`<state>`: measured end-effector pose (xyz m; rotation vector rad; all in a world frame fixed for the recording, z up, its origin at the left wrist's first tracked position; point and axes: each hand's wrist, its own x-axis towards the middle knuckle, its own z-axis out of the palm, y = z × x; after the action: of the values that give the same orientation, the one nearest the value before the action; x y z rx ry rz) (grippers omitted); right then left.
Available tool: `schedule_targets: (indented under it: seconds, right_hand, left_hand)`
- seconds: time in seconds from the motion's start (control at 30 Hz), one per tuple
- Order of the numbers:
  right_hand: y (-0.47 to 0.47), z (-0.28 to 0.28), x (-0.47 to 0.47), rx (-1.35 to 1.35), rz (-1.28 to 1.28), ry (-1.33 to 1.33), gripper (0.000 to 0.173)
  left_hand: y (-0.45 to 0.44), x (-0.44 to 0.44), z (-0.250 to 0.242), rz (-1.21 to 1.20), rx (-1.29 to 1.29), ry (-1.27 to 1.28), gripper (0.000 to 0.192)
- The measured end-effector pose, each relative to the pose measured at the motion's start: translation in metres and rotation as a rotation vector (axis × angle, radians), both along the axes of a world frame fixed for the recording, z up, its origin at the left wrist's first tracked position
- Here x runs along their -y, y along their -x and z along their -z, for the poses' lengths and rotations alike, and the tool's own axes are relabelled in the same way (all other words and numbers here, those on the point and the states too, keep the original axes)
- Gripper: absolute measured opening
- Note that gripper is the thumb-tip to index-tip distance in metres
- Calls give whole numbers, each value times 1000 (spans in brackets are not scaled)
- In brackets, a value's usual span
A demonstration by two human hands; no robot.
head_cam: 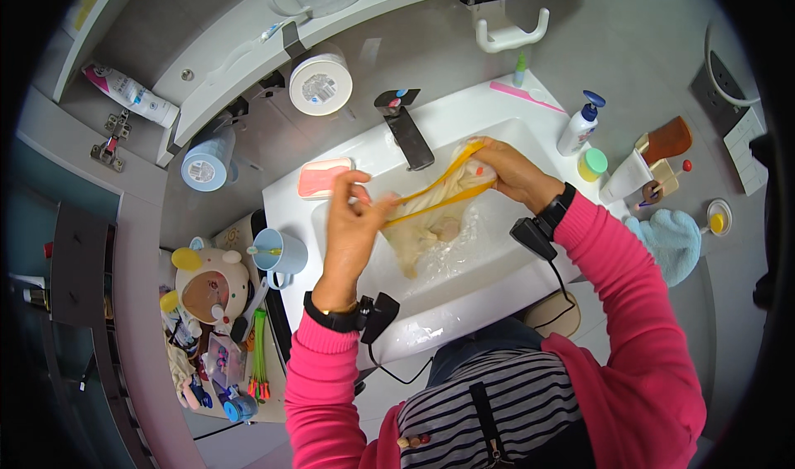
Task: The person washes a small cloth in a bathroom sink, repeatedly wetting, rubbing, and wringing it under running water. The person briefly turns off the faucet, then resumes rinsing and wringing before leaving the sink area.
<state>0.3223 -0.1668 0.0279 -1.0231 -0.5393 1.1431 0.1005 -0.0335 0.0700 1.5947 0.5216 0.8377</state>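
Over the white washbasin (435, 307), a wet whitish cloth with yellow edging (463, 186) is stretched between both hands. My right hand (512, 174) grips its upper right end, near the black faucet (410, 136). My left hand (357, 223) is at the cloth's left end, fingers partly spread and blurred; whether it holds the yellow edge is unclear. The cloth's lower part hangs into the water in the basin. Just beyond my left hand lies a pink bar of soap (323, 179) in a dish on the basin's rim.
A light blue cup with a toothbrush (289, 254) stands left of the basin, beside a cluttered side surface. A pump bottle (577, 130), a green-lidded jar (592, 164) and a white tube (627, 177) line the right. Cups hang beneath a white shelf (385, 3) above.
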Motion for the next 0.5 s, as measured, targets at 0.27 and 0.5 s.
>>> schedule_targets:
  seconds: [0.27,0.5]
  right_hand:
    - [-4,-41,10,365,75,20,53]
    - [-6,-52,2,705,124,298,24]
  left_hand:
    - [5,-34,39,-58,-255,137,5]
    - [3,-39,-7,-80,-297,226,7]
